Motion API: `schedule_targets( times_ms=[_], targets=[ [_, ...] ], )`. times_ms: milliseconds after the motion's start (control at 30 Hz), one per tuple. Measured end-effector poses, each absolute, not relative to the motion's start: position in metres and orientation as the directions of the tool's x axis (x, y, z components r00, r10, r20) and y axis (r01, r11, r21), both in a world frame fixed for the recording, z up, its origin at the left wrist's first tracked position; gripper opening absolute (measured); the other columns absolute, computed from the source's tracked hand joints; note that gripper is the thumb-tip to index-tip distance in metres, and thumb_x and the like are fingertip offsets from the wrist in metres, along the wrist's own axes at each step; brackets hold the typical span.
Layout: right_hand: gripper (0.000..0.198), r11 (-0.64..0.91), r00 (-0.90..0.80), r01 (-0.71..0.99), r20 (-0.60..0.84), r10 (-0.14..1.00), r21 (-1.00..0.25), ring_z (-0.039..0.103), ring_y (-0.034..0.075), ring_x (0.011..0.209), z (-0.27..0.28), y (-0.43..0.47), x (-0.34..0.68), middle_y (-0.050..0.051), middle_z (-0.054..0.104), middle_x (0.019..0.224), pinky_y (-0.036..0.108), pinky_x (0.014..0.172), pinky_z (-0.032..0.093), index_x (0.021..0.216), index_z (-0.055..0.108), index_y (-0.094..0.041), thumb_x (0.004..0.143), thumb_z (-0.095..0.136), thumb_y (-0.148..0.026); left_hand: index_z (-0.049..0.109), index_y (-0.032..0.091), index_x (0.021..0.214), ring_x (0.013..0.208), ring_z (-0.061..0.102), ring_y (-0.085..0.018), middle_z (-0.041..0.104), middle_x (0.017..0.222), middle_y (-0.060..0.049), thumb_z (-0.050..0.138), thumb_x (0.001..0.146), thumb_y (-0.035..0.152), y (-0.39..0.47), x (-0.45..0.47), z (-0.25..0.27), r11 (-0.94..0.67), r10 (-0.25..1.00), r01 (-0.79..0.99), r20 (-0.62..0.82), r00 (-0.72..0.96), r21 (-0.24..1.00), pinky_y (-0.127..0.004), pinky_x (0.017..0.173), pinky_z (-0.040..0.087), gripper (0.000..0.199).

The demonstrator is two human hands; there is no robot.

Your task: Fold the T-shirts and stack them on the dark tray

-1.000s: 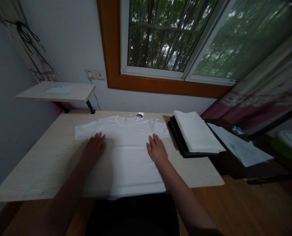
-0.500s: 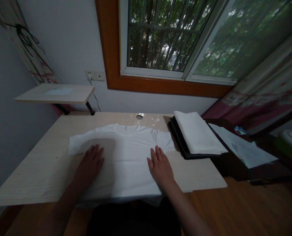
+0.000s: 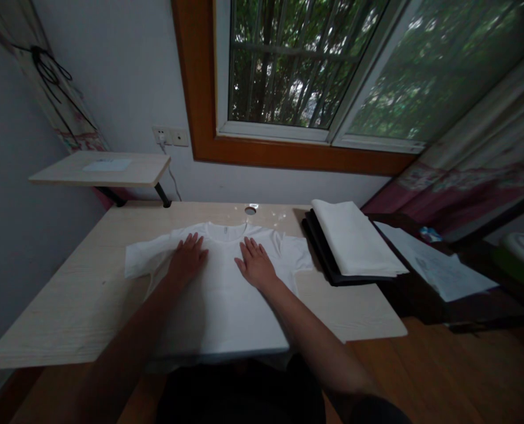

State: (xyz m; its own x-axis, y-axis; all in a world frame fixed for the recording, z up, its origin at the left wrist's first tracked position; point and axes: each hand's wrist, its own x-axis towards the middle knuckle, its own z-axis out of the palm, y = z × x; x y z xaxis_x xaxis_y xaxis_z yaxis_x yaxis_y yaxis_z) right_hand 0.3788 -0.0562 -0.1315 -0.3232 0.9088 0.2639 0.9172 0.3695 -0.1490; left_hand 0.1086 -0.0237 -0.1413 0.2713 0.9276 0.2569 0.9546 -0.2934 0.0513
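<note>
A white T-shirt [image 3: 226, 300] lies spread on the pale wooden desk [image 3: 63, 306], its neckline toward the wall and its sleeves out to both sides. The lower hem hangs over the desk's near edge. My left hand [image 3: 186, 259] rests flat on the upper chest, left of the neckline, fingers extended. On the other side of the collar, my right hand [image 3: 256, 263] also lies flat on the fabric with its fingers stretched out. Neither hand grips anything.
Folded white cloth [image 3: 354, 238] lies on folded black cloth [image 3: 321, 250] at the desk's right. A raised shelf [image 3: 68, 168] stands at the back left. Papers [image 3: 434, 262] lie on a dark surface to the right. A window [image 3: 306, 70] is above the desk.
Both hands have slid up the shirt toward the collar and moved closer together. The T-shirt has stayed in nearly the same place.
</note>
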Motion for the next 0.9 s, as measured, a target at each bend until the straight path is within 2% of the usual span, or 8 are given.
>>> schedule_targets(
  times_ms=[167,333,433,567,700,900],
  targets=[
    [0.059,0.330,-0.293,0.933,0.228,0.929,-0.144,0.029,0.030,0.156,-0.136,-0.018,0.388,0.016,0.032,0.167,0.051,0.126,0.025,0.156,0.044,-0.015,0.107,0.042,-0.047,0.048,0.009,0.151,0.152,0.037,-0.032,0.041,0.162,-0.019,0.032,0.104,0.043,0.006,0.102,-0.150,-0.240,0.926,0.969,0.313,0.211,0.056,-0.055,0.124,0.028,0.059],
    [0.056,0.251,-0.216,0.957,0.222,0.951,-0.146,0.030,0.032,0.155,-0.136,0.005,0.428,0.016,0.033,0.166,0.055,0.124,0.026,0.155,0.045,-0.017,0.107,0.042,-0.046,0.046,0.010,0.152,0.154,0.033,-0.031,0.037,0.164,-0.018,0.032,0.104,0.044,0.015,0.086,-0.153,-0.233,0.928,0.972,0.307,0.209,0.041,-0.053,0.125,0.024,0.061],
    [0.050,0.284,-0.236,0.944,0.259,0.937,-0.168,0.036,0.031,0.152,-0.132,0.012,0.446,0.016,0.038,0.164,0.053,0.123,0.028,0.150,0.052,-0.016,0.107,0.043,-0.040,0.046,0.013,0.153,0.155,0.031,-0.030,0.036,0.165,-0.016,0.032,0.104,0.045,0.020,0.078,-0.153,-0.243,0.932,0.969,0.286,0.221,0.045,-0.054,0.126,0.023,0.061],
    [0.045,0.329,-0.214,0.910,0.393,0.894,-0.253,0.047,0.027,0.143,-0.128,0.013,0.466,0.015,0.052,0.155,0.046,0.120,0.036,0.143,0.058,-0.015,0.107,0.037,-0.031,0.044,0.012,0.154,0.155,0.030,-0.030,0.035,0.166,-0.016,0.030,0.104,0.045,0.028,0.064,-0.152,-0.252,0.933,0.967,0.274,0.232,0.039,-0.055,0.126,0.022,0.062],
    [0.043,0.225,-0.066,0.934,0.483,0.873,-0.279,0.052,0.029,0.132,-0.133,0.004,0.492,0.017,0.059,0.144,0.046,0.114,0.041,0.139,0.061,-0.013,0.104,0.039,-0.024,0.043,0.012,0.155,0.156,0.029,-0.031,0.034,0.166,-0.015,0.029,0.104,0.044,0.032,0.051,-0.150,-0.262,0.930,0.965,0.272,0.247,0.020,-0.056,0.125,0.023,0.062],
    [0.038,0.052,0.046,0.979,0.463,0.885,-0.197,0.054,0.031,0.118,-0.134,-0.018,0.521,0.018,0.062,0.131,0.044,0.103,0.044,0.133,0.064,-0.015,0.101,0.044,-0.022,0.042,0.011,0.155,0.155,0.030,-0.032,0.034,0.166,-0.017,0.030,0.104,0.044,0.033,0.041,-0.150,-0.262,0.934,0.965,0.256,0.251,0.010,-0.057,0.125,0.024,0.062]
  ],
)
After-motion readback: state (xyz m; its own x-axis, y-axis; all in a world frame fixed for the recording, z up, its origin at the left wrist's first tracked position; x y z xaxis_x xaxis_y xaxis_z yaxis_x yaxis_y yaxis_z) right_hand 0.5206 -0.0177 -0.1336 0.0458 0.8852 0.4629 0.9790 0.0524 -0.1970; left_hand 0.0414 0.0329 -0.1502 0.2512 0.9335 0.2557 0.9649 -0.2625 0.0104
